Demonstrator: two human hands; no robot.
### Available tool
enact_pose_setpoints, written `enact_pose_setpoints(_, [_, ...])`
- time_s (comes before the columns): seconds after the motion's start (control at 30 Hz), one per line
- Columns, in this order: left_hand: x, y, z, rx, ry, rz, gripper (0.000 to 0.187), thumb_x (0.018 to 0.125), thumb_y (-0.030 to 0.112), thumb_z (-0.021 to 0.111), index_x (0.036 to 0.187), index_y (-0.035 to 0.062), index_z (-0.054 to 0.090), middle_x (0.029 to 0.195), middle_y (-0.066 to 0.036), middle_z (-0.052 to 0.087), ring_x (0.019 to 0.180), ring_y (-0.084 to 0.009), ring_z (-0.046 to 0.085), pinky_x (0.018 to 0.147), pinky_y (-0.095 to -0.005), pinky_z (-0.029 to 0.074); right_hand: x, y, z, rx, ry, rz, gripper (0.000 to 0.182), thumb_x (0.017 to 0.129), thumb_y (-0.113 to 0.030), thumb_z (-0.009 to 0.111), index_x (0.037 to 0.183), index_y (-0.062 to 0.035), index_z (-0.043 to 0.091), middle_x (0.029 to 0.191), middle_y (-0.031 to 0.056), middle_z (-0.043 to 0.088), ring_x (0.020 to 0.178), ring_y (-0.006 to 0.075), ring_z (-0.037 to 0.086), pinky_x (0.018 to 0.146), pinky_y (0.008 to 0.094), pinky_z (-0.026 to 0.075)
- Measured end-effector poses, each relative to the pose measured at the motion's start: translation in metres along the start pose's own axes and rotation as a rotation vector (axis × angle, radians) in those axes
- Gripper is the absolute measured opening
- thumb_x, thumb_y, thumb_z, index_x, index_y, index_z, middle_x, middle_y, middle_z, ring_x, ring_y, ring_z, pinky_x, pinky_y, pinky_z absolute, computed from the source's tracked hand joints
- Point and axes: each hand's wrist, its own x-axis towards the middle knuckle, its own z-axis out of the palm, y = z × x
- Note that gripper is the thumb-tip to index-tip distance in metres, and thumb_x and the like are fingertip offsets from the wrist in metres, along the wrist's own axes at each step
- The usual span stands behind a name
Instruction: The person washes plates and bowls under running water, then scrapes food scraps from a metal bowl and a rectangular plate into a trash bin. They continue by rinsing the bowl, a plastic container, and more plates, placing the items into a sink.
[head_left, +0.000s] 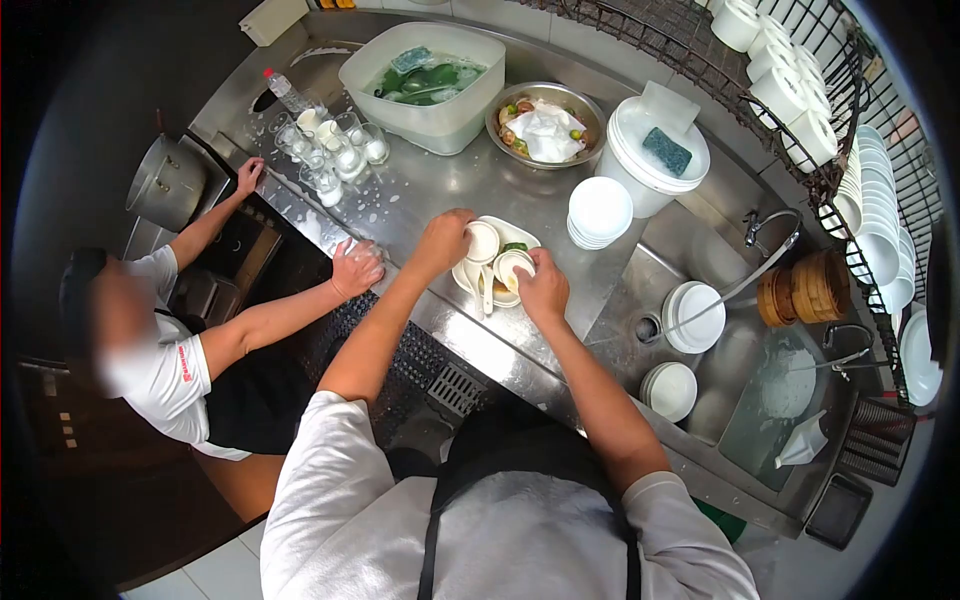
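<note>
counter (455, 190): glossy metal (wet-looking) | steamers (803, 290): wood | apron (535, 455): matt cloth

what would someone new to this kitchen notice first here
Probably the big translucent tub of cloudy water at the back of the steel counter, with green things soaking in it. Next, the metal bowl of food scraps just right of it, and the person's two hands, left and right, at a plate of small dishes.

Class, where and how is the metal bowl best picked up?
By the near rim of the metal bowl, probably, coming from the front: tub and bucket flank it, and the raised rim gives fingers an edge. Keep it level; it holds scraps.
</note>
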Motion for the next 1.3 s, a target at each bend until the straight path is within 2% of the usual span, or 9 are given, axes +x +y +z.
enact_pose_setpoints(0.2, [-0.019,0.017,-0.003,-0.193,0.332,-0.385,0.027,0.085,0.008,0.052,0.109,0.0033,0.063,0.093,-0.024,0.068,0.088,-0.0430,0.065,0.080,-0.0490,0.051,0.004,0.001,0.003,0.445,0.151,0.093,0.040,0.079,-0.017,0.075,0.114,-0.0036,0.060,0.100,0.0117,0.069,0.087,0.0264,0.067,0.077,0.0378,0.051])
enact_pose_setpoints(0.37, [-0.039,0.043,0.044,-0.358,0.442,-0.254,0.030,0.088,0.007,0.046,0.113,0.0036,0.063,0.105,-0.021,0.068,0.097,-0.0368,0.065,0.085,-0.0424,0.050,0.007,-0.017,-0.025,0.872,-0.035,0.247,0.049,0.077,-0.019,0.079,0.119,-0.0023,0.060,0.098,0.0090,0.067,0.088,0.0147,0.064,0.071,0.0276,0.053])
enact_pose_setpoints(0.47, [-0.043,0.116,0.063,-0.949,0.306,-0.387,0.028,0.091,0.005,0.044,0.111,0.0013,0.063,0.110,-0.015,0.066,0.101,-0.0267,0.064,0.088,-0.0359,0.050,0.000,-0.016,-0.076,0.738,-0.055,0.277,0.050,0.079,-0.024,0.077,0.118,0.0019,0.061,0.103,0.0130,0.068,0.091,0.0203,0.066,0.079,0.0318,0.053])
enact_pose_setpoints(0.5, [-0.040,0.142,0.068,-1.109,0.244,-0.459,0.029,0.095,0.015,0.045,0.113,0.0018,0.062,0.108,-0.011,0.066,0.099,-0.0185,0.063,0.087,-0.0325,0.051,0.000,-0.007,-0.088,0.628,0.006,0.197,0.050,0.080,-0.026,0.076,0.117,0.0034,0.061,0.107,0.0144,0.068,0.093,0.0231,0.067,0.082,0.0335,0.052])
enact_pose_setpoints(0.63, [-0.023,0.222,0.117,-1.645,-0.218,-0.595,0.053,0.099,0.049,0.042,0.127,0.0061,0.054,0.117,-0.011,0.065,0.106,-0.0222,0.064,0.082,-0.0382,0.056,-0.016,0.062,-0.162,0.091,0.137,0.067,0.055,0.082,-0.035,0.073,0.118,0.0043,0.061,0.123,0.0190,0.061,0.110,0.0327,0.061,0.094,0.0381,0.047])
enact_pose_setpoints(0.77, [0.020,0.311,0.160,-1.779,-0.809,-0.712,0.058,0.098,0.054,0.044,0.130,0.0076,0.053,0.127,-0.014,0.060,0.112,-0.0302,0.062,0.083,-0.0492,0.057,-0.009,0.130,-0.253,0.762,-0.100,0.358,0.061,0.080,-0.033,0.075,0.129,-0.0010,0.055,0.125,0.0141,0.060,0.119,0.0261,0.056,0.100,0.0348,0.042])
enact_pose_setpoints(0.9, [0.070,0.353,0.271,-1.885,-0.882,-0.760,0.048,0.094,0.055,0.048,0.124,0.0177,0.059,0.121,-0.008,0.063,0.106,-0.0282,0.063,0.087,-0.0507,0.053,0.029,0.227,-0.298,0.519,0.184,0.193,0.063,0.077,-0.022,0.078,0.132,-0.0024,0.053,0.131,0.0149,0.057,0.123,0.0249,0.054,0.100,0.0350,0.044])
enact_pose_setpoints(1.07, [0.109,0.388,0.383,-1.843,-0.728,-0.879,0.044,0.093,0.057,0.052,0.115,0.0215,0.061,0.116,-0.005,0.065,0.106,-0.0242,0.063,0.088,-0.0497,0.052,0.049,0.276,-0.323,0.263,0.253,0.257,0.051,0.087,-0.041,0.066,0.122,-0.0036,0.063,0.125,0.0194,0.061,0.119,0.0311,0.058,0.099,0.0362,0.044])
enact_pose_setpoints(1.3, [0.093,0.410,0.352,-1.624,-0.708,-1.033,0.044,0.086,0.062,0.063,0.103,0.0204,0.063,0.092,-0.002,0.069,0.085,-0.0212,0.068,0.075,-0.0436,0.058,0.045,0.319,-0.315,0.601,0.112,0.373,0.072,0.084,-0.054,0.065,0.125,0.0039,0.054,0.118,0.0208,0.061,0.111,0.0299,0.059,0.095,0.0381,0.044])
